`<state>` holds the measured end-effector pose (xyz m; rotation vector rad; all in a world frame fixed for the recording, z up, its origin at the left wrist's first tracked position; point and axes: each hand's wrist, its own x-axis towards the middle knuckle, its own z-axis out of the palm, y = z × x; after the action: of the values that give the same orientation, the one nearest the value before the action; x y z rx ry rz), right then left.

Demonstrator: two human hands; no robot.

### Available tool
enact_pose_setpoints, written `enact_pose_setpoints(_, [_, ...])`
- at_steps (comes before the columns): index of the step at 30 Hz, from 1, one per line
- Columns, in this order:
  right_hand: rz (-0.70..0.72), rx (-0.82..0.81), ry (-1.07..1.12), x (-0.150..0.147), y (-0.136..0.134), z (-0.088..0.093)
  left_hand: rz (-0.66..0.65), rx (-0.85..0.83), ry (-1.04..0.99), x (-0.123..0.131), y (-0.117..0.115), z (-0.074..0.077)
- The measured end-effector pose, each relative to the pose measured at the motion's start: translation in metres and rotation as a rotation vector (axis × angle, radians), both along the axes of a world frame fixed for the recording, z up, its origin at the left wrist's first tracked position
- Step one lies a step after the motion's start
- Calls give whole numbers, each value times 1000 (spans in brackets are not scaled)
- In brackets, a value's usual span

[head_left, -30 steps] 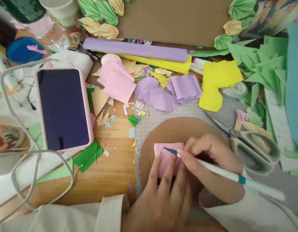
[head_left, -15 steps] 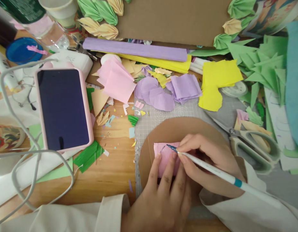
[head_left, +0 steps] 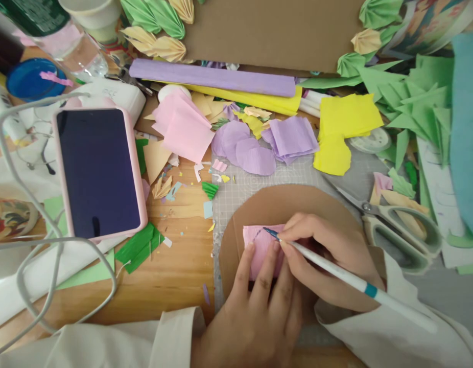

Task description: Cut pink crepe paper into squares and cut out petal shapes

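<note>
A pink piece of crepe paper (head_left: 255, 263) lies on a round brown cardboard disc (head_left: 231, 255). My left hand (head_left: 255, 317) rests on it with fingers spread flat, pressing the paper down. In my right hand (head_left: 336, 255) is a white felt-tip pen (head_left: 332, 268) with a teal band and a dark blue tip. The tip touches the paper near its upper edge, at the end of a short dark curved line. My right hand covers the paper's right part.
Open-handled scissors (head_left: 397, 225) lie right of the disc on a grey cutting mat (head_left: 236, 197). Purple petals (head_left: 255, 156), pink squares (head_left: 188, 135) and yellow paper (head_left: 332, 156) are behind it. A phone (head_left: 98, 171) and a white cable (head_left: 54, 276) lie left. A cardboard panel (head_left: 267, 36) stands at the back.
The pen tip stays at nearly the same spot on the pink paper. The whole view has shifted very slightly; both hands hold their places.
</note>
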<state>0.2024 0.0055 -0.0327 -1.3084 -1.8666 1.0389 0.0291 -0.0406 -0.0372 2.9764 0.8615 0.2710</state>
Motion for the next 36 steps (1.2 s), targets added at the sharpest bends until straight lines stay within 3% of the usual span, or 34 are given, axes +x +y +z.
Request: enact_pose_setpoints(36, [-33,-32,16,5,-1,6,-64,0,5,-1,0,-3])
